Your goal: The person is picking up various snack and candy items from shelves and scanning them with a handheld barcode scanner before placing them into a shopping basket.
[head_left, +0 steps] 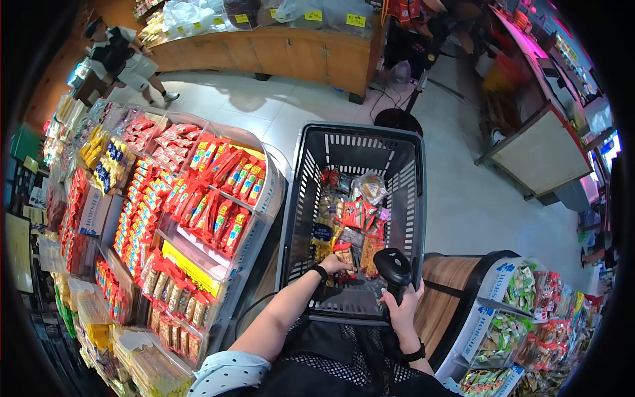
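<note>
A dark plastic shopping basket (418, 149) stands in front of me with several packaged snacks in it. My left hand (337, 264) reaches inside near the basket's close end, its fingers closed on a small red-and-tan snack packet (343, 252). Beside that hand lie a blue-and-yellow packet (322, 233) and a tan snack pack (370, 257). A red packet (357, 214) and a clear-wrapped item (371, 188) are farther in. My right hand (405, 308) is wrapped round the handle of a black barcode scanner (393, 266), held over the basket's near right corner.
Left of the basket is a tiered display (268, 192) filled with red-wrapped snacks. On the right stand a wood-patterned counter (446, 291) and bins of packets (522, 284). A person (122, 59) walks at the far left, near a wooden counter (278, 56).
</note>
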Available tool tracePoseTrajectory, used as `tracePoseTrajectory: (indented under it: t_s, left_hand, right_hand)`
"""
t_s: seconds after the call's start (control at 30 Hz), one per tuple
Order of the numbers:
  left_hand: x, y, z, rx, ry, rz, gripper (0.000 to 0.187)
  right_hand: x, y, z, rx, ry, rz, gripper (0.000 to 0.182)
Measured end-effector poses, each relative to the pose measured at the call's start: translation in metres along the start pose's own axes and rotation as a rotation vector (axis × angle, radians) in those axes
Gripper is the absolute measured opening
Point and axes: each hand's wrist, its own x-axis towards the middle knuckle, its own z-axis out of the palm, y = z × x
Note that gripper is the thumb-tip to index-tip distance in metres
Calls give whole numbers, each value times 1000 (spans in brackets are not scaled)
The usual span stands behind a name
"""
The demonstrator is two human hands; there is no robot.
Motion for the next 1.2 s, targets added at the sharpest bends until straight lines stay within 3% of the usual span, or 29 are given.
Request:
tracePoseTrajectory:
  t_s: [0.1, 0.13, 0.23, 0.27, 0.47, 0.67, 0.77, 0.83, 0.97, 1.03, 1.07, 1.13, 1.2]
  left_hand:
    - [12, -13, 5, 180, 179, 29, 26]
    - [-1, 2, 6, 228, 143, -17, 33]
    - [-5, 7, 8, 126, -15, 130, 62]
    - [-15, 18, 6, 70, -153, 64, 69]
    - [-16, 13, 10, 16, -368, 51, 79]
    - [-22, 21, 16, 13, -381, 66, 90]
    - [-14, 15, 14, 76, -354, 49, 79]
    - [0, 6, 10, 68, -378, 141, 59]
    - [-12, 24, 12, 73, -379, 73, 53]
    - [-26, 35, 11, -237, -224, 108, 40]
    - [-22, 33, 12, -280, -148, 121, 31]
    - [-22, 35, 9, -364, -58, 251, 32]
    - [-17, 32, 8, -467, 13, 216, 21]
  right_hand:
    - [-2, 7, -1, -73, -45, -22, 32]
    - [-1, 3, -1, -131, -37, -38, 32]
    - [1, -11, -4, -125, -54, -54, 33]
    - [1, -13, -3, -129, -49, -59, 33]
    - [-9, -7, 0, -229, 1, -109, 39]
    - [-6, -11, 5, -263, 68, -117, 33]
    - [-5, -21, 2, -269, -19, -71, 31]
    - [-4, -20, 5, -265, 27, -86, 28]
    - [-2, -29, 6, -234, 91, -118, 25]
    - [-3, -22, 6, -249, 38, -86, 27]
    - [-4, -19, 5, -262, -15, -56, 29]
    - [-4, -22, 7, -268, 14, -81, 28]
    - [-6, -20, 6, -273, 43, -106, 28]
